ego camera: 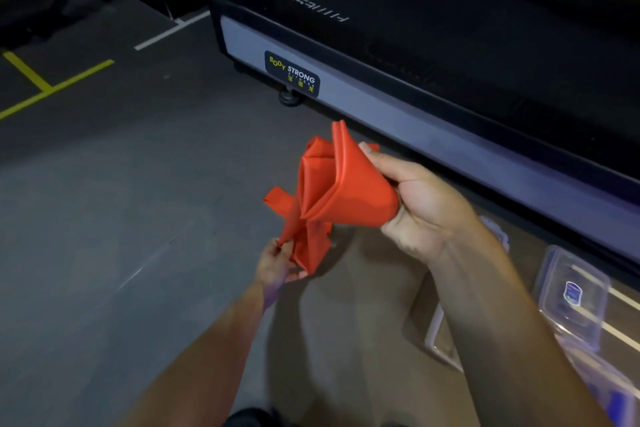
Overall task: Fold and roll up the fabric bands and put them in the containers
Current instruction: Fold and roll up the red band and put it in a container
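Red fabric band point(341, 184) is up in the air over the grey floor point(121, 201), bunched and half folded (kinda cone-shaped at the top). Right hand point(420, 203) grips the upper folded end, fingers wrapped round it. Left hand point(277, 263) pinches the lower end w/ thumb + fingers. Clear plastic containers point(573, 295) sit on the floor at right, beside the treadmill point(415, 90).
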`<state>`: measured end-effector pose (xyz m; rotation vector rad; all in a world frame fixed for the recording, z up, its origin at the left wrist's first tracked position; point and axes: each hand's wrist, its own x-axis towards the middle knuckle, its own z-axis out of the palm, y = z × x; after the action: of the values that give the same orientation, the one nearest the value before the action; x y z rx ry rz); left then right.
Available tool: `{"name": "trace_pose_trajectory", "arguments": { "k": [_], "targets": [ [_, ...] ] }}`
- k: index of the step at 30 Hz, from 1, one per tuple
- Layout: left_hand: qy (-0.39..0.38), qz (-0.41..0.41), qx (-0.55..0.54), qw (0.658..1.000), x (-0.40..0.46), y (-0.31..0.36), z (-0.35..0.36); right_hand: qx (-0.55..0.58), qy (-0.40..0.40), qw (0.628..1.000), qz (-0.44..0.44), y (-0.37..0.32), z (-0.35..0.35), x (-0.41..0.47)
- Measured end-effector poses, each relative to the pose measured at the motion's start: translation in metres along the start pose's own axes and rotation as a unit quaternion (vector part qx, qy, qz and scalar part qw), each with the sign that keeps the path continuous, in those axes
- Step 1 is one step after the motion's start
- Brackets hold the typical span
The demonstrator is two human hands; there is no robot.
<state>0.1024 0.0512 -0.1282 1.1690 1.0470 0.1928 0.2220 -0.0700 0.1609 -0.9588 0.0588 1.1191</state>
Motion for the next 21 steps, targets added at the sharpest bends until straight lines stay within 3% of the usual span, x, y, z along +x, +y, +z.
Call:
{"name": "trace_pose_trajectory", "arguments": {
  "k": [5, 9, 12, 16, 19, 21],
  "targets": [
    [-0.017, 0.031, 0.015, 0.999, -0.001, -0.006, 0.004, -0.013, -0.009, 1.000, 0.012, 0.007, 0.002, 0.000],
    [0.003, 0.055, 0.113, 0.992, 0.006, -0.010, 0.001, -0.004, -0.020, 1.000, 0.010, 0.003, 0.011, -0.008],
    [-0.017, 0.022, 0.168, 0.985, 0.021, -0.021, -0.013, -0.006, -0.037, 0.999, -0.007, -0.003, 0.019, -0.015],
    [0.000, -0.052, 0.101, 0.994, 0.002, 0.006, -0.005, -0.029, -0.049, 0.998, -0.003, 0.001, 0.021, -0.019],
    [-0.038, -0.123, 0.023, 0.991, -0.001, 0.006, -0.002, -0.021, -0.043, 0.999, -0.001, 0.001, 0.023, -0.023],
    [-0.013, -0.140, 0.018, 0.990, 0.001, 0.005, -0.004, -0.009, -0.042, 0.999, -0.010, -0.001, 0.025, -0.027]
  ]
}}
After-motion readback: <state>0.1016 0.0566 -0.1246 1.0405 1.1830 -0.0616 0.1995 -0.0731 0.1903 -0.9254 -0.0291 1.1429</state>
